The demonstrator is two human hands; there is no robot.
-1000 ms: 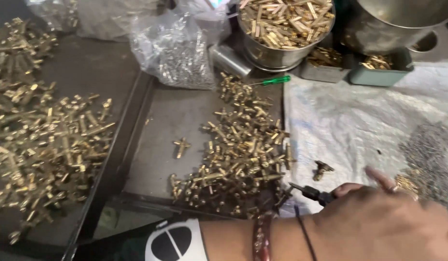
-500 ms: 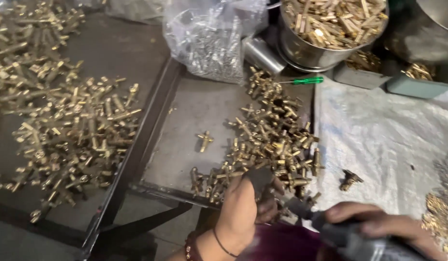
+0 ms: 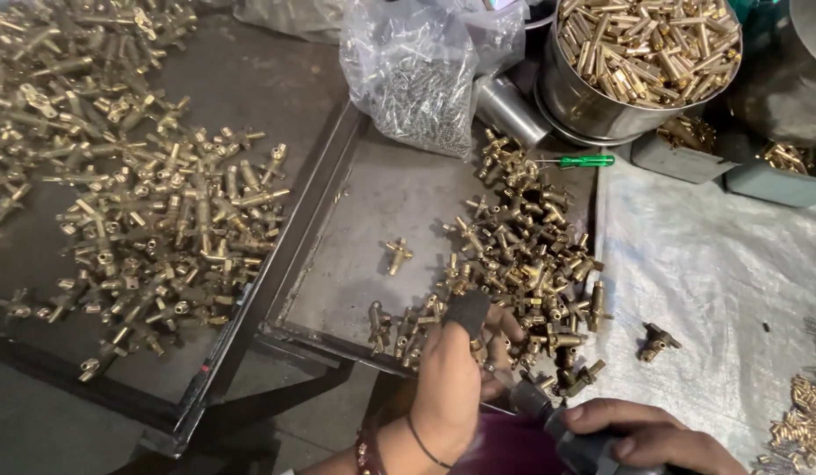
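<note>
Brass fittings (image 3: 522, 255) are being kept in a loose heap on the grey tray (image 3: 381, 202), with a far larger spread (image 3: 153, 220) lying on the dark counter (image 3: 249, 79) further left. That heap's near edge is being touched by the left hand (image 3: 456, 369), fingers curled among the pieces, thumb capped in dark cloth. A grey power tool (image 3: 566, 435) is being gripped in the closed right hand (image 3: 650, 435).

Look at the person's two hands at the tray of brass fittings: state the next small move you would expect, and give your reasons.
Probably the left hand closes on one brass fitting from the pile and carries it toward the grey power tool. Its fingers, one capped in a dark cover, are spread on the near edge of the pile in the metal tray, with nothing clearly gripped, while the right hand holds the tool close by.
</note>
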